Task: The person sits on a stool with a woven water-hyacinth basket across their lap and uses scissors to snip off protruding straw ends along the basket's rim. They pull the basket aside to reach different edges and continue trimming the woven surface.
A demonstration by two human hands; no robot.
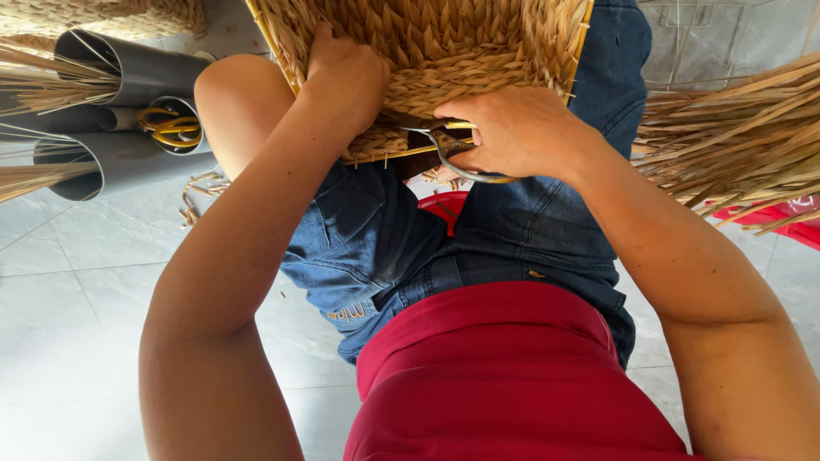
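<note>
A woven straw basket [444, 51] rests on my lap, over my denim shorts. My left hand [346, 77] presses against its near side, fingers curled onto the weave. My right hand [512, 132] grips metal scissors [448, 145] at the basket's lower edge, the blades pointing left toward the straw ends there. The blade tips are partly hidden by the basket rim.
Grey plastic pipes [128, 158] holding straw stalks lie at the left, one with yellow-handled scissors [171, 128] inside. A bundle of dry straw [735, 137] lies at the right over a red item [773, 218]. A red stool [444, 205] shows between my legs. The floor is pale tile.
</note>
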